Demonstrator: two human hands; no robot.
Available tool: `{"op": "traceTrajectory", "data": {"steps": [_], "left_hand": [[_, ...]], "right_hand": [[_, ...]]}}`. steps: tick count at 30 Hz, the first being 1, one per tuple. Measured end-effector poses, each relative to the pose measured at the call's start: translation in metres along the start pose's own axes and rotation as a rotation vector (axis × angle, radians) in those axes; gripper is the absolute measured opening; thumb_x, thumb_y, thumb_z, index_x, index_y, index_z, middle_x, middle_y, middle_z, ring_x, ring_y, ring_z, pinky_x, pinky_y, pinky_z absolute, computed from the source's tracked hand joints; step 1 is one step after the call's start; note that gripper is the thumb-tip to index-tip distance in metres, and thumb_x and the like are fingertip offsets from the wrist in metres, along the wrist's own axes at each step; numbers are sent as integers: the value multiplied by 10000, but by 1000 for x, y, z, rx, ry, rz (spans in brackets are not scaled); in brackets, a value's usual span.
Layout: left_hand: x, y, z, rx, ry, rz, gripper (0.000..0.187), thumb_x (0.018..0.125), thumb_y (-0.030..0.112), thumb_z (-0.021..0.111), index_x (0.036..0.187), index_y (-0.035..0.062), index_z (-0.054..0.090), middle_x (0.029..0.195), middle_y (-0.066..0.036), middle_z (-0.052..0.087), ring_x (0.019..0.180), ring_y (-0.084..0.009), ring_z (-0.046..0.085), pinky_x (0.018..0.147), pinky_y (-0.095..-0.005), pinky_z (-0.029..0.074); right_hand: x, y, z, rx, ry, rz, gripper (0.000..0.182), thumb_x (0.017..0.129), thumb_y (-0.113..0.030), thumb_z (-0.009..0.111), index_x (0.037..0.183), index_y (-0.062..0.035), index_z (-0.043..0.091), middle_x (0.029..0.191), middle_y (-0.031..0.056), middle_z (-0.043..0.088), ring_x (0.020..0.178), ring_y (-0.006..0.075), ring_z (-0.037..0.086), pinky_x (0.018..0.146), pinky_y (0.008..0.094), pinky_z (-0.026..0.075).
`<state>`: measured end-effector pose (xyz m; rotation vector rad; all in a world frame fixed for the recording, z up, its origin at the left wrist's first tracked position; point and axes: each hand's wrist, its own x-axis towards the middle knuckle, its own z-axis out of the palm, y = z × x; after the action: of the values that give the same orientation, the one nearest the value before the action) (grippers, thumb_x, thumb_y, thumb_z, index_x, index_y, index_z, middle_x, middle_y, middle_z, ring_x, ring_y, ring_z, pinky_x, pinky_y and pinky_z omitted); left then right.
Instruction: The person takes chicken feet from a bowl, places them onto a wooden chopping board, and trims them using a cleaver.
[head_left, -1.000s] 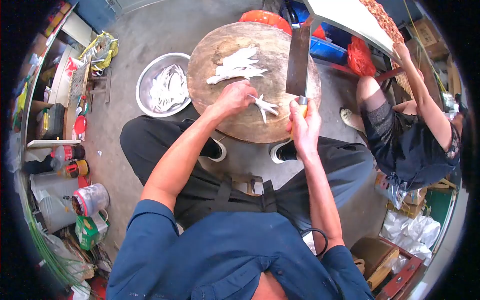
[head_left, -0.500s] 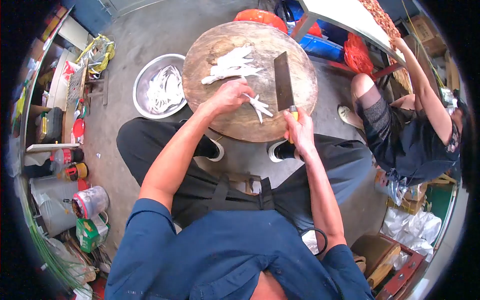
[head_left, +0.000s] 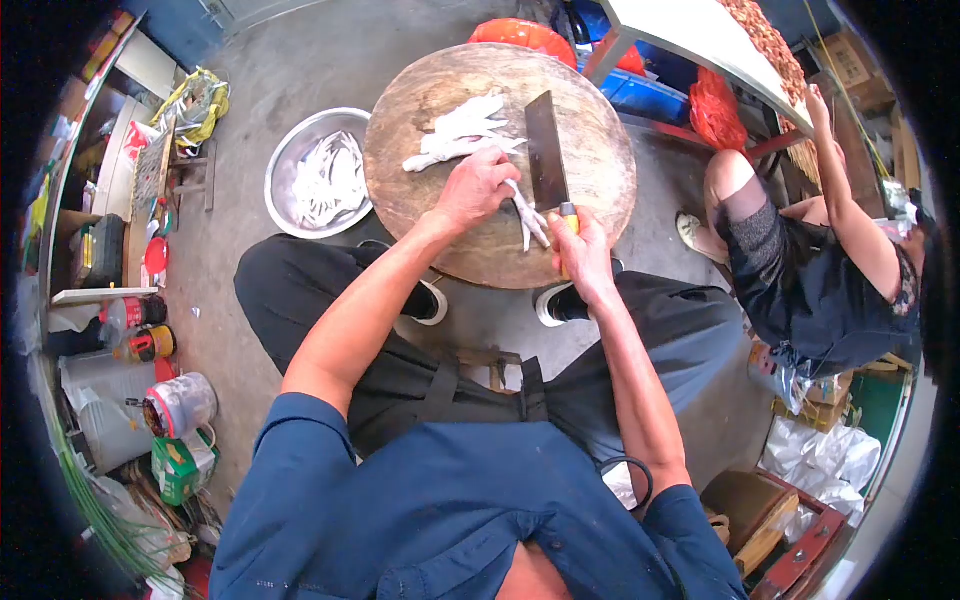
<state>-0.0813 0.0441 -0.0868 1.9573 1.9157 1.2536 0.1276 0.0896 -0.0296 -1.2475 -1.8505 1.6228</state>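
Observation:
My left hand [head_left: 478,188] is closed on one end of a pale chicken foot [head_left: 530,220], whose toes spread toward me on the round wooden block [head_left: 420,100]. My right hand [head_left: 583,250] grips the yellow and black handle of a cleaver [head_left: 546,150]. The broad dark blade points away from me, just right of the foot. Several more white feet [head_left: 465,128] lie in a pile beyond my left hand. Left of the block, a metal bowl [head_left: 283,215] on the floor holds many white pieces.
At the right, a co-worker [head_left: 830,270] sits with an arm raised to a table [head_left: 680,30] bearing reddish-brown items. A red bag [head_left: 715,110] hangs below it. Cluttered shelves [head_left: 120,180] and jars [head_left: 180,405] line the left; a wooden stool [head_left: 755,510] is lower right.
The cleaver and my right hand have shifted left, closer to the foot. My left hand has moved slightly right and the foot has turned to point more toward me. The co-worker's hand has moved slightly.

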Motion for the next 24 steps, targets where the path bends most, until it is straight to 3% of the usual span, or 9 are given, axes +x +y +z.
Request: {"op": "traceTrajectory", "data": {"steps": [7, 9, 11, 13, 14, 19, 21, 23, 24], "left_hand": [[2, -1, 0, 0, -3, -4, 195, 737, 86, 722, 922, 51, 670, 915, -105, 604, 888, -303, 619, 767, -401, 507], [-1, -1, 1, -5, -5, -13, 193, 737, 87, 721, 919, 50, 669, 914, -104, 604, 889, -304, 618, 765, -404, 507], [0, -2, 2, 12, 3, 9, 190, 734, 88, 720, 913, 52, 670, 909, -102, 602, 892, -304, 618, 765, -404, 508], [-1, -1, 2, 2, 20, 3, 169, 724, 80, 716, 887, 57, 676, 890, -108, 595, 892, -310, 612, 771, -411, 508], [-1, 0, 2, -9, 32, 3, 150, 715, 73, 711, 862, 62, 682, 871, -114, 589, 893, -316, 606, 776, -418, 507], [-1, -2, 0, 29, 8, 15, 175, 716, 75, 719, 885, 62, 675, 895, -106, 595, 902, -306, 611, 773, -405, 508], [-1, -3, 1, 33, 0, 8, 197, 719, 79, 730, 906, 60, 673, 915, -98, 601, 901, -293, 616, 768, -390, 509], [-1, -4, 0, 18, -49, -22, 196, 719, 86, 735, 904, 64, 675, 941, -85, 603, 936, -299, 609, 792, -411, 503], [-1, -4, 0, 15, -49, -21, 196, 719, 86, 735, 904, 64, 675, 941, -85, 603, 936, -299, 609, 792, -411, 503]], "right_hand": [[-5, -16, -5, 9, 13, -28, 248, 951, -260, 619, 994, -23, 560, 638, 1, 550, 448, 69, 496, 412, 244, 382], [-11, -29, -5, 172, 63, -138, 263, 960, -270, 604, 1025, -19, 558, 652, 2, 551, 463, 68, 502, 426, 247, 395], [-14, -40, -1, 97, 92, -168, 271, 970, -270, 586, 1041, -10, 553, 671, 18, 571, 474, 79, 516, 434, 262, 408], [-11, -29, 10, -52, 150, -144, 244, 965, -262, 602, 1036, -33, 559, 631, -11, 524, 457, 79, 490, 424, 248, 380], [-1, -4, 10, -231, 74, -36, 344, 947, -312, 596, 1020, 21, 546, 659, 79, 604, 484, 136, 561, 454, 299, 445], [5, -10, -1, -257, -8, 33, 412, 916, -364, 617, 984, 39, 564, 632, 105, 606, 521, 174, 611, 485, 353, 468], [8, -9, -7, -308, 29, -50, 396, 909, -350, 620, 976, 38, 572, 633, 121, 605, 498, 175, 602, 472, 354, 464], [3, -3, -17, -363, 30, -29, 342, 914, -295, 622, 1028, 25, 588, 632, 95, 593, 454, 144, 558, 434, 315, 438], [-1, -3, -21, -182, 25, 20, 307, 922, -264, 616, 1054, 13, 596, 624, 68, 576, 447, 126, 537, 426, 298, 425]]}}
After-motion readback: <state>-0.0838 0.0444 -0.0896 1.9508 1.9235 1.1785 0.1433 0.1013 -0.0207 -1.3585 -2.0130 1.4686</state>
